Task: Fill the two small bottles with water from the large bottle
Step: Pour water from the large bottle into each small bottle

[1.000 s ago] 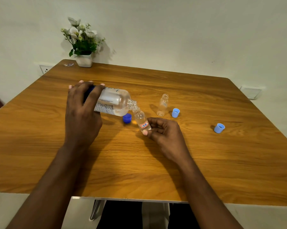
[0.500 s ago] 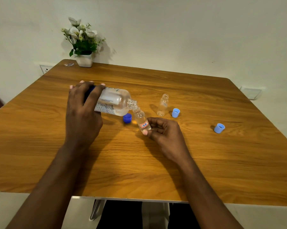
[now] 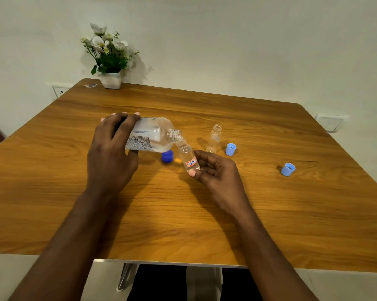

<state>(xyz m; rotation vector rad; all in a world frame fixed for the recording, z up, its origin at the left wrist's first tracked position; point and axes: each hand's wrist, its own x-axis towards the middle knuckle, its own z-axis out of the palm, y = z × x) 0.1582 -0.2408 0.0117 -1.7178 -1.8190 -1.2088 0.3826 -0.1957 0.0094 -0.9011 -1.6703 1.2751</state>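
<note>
My left hand (image 3: 111,155) grips the large clear bottle (image 3: 153,136), tipped almost on its side with its open mouth against the mouth of a small bottle (image 3: 188,156). That small bottle has a red and blue label, leans to the left and is held near its base by my right hand (image 3: 215,172). Water shows inside both. A second small bottle (image 3: 214,139), open and upright, stands on the table just behind and to the right.
A dark blue cap (image 3: 167,156) lies under the large bottle's neck. Two light blue caps lie on the wooden table (image 3: 270,213), one (image 3: 231,149) beside the standing bottle, the other (image 3: 288,169) further right. A white flower pot (image 3: 111,80) sits at the far left corner.
Hardly anything has moved; both hands hold the same pouring pose, with the large bottle tipped onto the small one.
</note>
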